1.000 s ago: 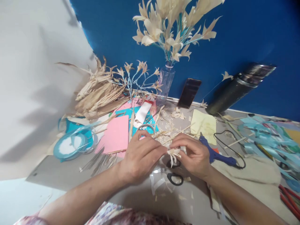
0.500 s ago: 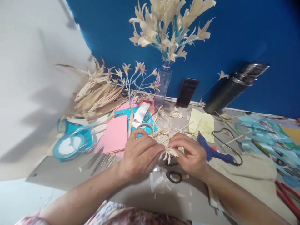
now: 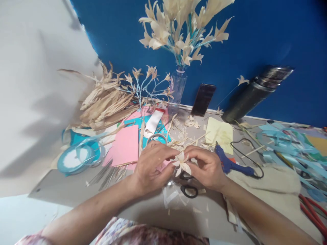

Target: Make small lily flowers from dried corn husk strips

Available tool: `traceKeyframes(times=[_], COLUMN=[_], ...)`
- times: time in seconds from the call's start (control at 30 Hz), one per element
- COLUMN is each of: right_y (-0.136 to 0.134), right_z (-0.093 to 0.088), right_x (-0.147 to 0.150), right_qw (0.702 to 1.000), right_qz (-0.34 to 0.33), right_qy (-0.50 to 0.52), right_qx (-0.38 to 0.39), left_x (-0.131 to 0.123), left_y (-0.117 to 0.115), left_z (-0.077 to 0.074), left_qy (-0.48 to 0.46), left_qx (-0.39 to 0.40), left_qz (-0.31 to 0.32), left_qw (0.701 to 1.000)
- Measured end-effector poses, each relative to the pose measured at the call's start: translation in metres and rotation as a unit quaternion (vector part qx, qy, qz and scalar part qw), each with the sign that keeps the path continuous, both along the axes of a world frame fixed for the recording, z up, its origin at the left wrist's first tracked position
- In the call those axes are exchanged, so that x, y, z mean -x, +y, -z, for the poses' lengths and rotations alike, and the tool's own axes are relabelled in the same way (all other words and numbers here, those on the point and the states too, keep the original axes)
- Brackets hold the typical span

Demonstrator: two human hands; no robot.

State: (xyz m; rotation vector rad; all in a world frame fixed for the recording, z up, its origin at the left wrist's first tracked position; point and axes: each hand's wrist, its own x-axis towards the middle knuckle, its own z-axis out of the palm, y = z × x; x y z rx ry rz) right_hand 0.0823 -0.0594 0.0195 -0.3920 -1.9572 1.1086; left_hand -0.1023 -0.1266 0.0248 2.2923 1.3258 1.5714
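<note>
Between my two hands is a small cream flower [image 3: 182, 164] with pointed petals, its face turned up toward me. My left hand [image 3: 153, 165] pinches it at the left with thumb and fingertips. On the other side, my right hand [image 3: 207, 166] grips its petals between thumb and forefinger. Scissors with black handles [image 3: 189, 191] lie on the table just beneath the flower, their blades partly covered by my left hand. Right of my right hand rests a blue glue gun [image 3: 231, 163] with a black cord.
A clear bottle [image 3: 178, 90] holds a tall bunch of husk flowers [image 3: 176, 30]. Behind stand a phone [image 3: 203, 100] and a leaning dark flask [image 3: 251, 97]. Dried husks [image 3: 104, 105], a ribbon roll [image 3: 75, 159], pink paper [image 3: 125, 144] and thin wires lie left; cloth [image 3: 270, 185] and red-handled pliers [image 3: 313, 211] right.
The flower has tilted so its open face shows and moved slightly up and left. My left fingers have shifted their hold, and both hands remain on it.
</note>
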Motion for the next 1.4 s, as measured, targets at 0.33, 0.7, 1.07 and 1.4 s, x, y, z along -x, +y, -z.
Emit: traceKeyframes(times=[0.33, 0.7, 1.07, 1.4], right_y=[0.0, 0.002, 0.023, 0.005], right_z=[0.001, 0.004, 0.014, 0.004], right_x=[-0.001, 0.005, 0.002, 0.012], right_qw=[0.991, 0.962, 0.943, 0.956], right_qz=[0.024, 0.072, 0.165, 0.063], right_qy=[-0.054, -0.049, -0.046, -0.072], right_qx=[0.124, 0.26, 0.286, 0.279], left_x=[-0.009, -0.01, -0.002, -0.007], left_y=[0.0, 0.01, 0.018, 0.019], left_z=[-0.007, -0.002, 0.001, 0.006], left_qy=[-0.165, -0.48, -0.59, -0.577], left_qx=[0.166, 0.441, 0.462, 0.45], left_qz=[0.004, 0.073, 0.123, 0.1], left_qw=[0.972, 0.755, 0.651, 0.674])
